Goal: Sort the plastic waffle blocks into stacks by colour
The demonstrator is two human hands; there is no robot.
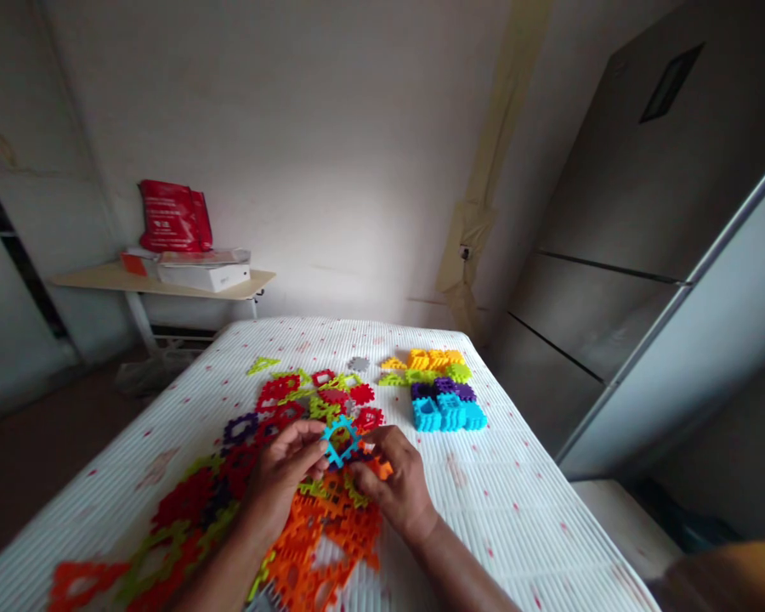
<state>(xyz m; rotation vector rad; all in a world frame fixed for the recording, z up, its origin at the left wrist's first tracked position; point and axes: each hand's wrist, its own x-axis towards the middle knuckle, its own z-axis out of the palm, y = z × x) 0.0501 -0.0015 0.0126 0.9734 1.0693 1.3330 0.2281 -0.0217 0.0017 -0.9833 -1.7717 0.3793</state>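
Observation:
A light-blue toothed plastic building piece (333, 427) with an open middle is held up between both hands, over the heap. My left hand (286, 463) pinches its left edge with thumb and fingers. On the other side, my right hand (400, 474) has its curled fingers closed at the piece's right edge. Beneath them spreads a loose heap of interlocking pieces: orange pieces (299, 544) nearest me, red pieces (280, 389) farther off, with yellow-green and dark purple ones mixed in. My forearms cover part of the heap.
Sorted rows stand at the right: yellow pieces (437, 359), yellow-green pieces (421, 376), purple pieces (446, 388) and light-blue pieces (450, 414). A grey gear piece (358, 364) lies at the back on the white ribbed tablecloth (497, 501). A refrigerator (586, 255) stands right; a side table (115, 279) is back left.

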